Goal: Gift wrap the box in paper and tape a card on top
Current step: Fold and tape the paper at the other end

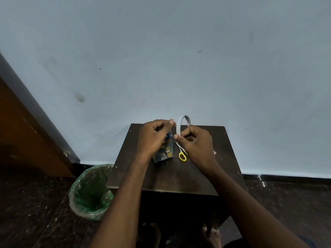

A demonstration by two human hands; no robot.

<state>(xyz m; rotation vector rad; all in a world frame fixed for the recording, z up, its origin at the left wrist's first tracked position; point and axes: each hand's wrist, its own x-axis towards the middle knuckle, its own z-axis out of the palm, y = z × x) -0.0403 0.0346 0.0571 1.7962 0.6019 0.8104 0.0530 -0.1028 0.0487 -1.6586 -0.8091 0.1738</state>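
A small dark wooden counter is seen from above, set against a pale blue wall. On its far half stands the box, already covered in blue patterned wrapping paper, partly hidden behind the left hand.

The left hand is held over the box with its fingers curled; its thumb and forefinger are pinched together near the top end of a white tape strip. Whether that pinch actually meets the strip cannot be told. The right hand is placed just right of the box, its grip closed on the lower end of the strip, which is arched upward in a loop between and beyond the two hands. Printed marks are visible on the far side of the loop.

Yellow-handled scissors are laid on the counter between the box and the right hand, partly covered by that hand.

On the floor, left of the counter, a green bin lined with clear plastic is placed. A brown wooden panel is seen at the far left. Bare feet are visible at the near edge, below the counter.
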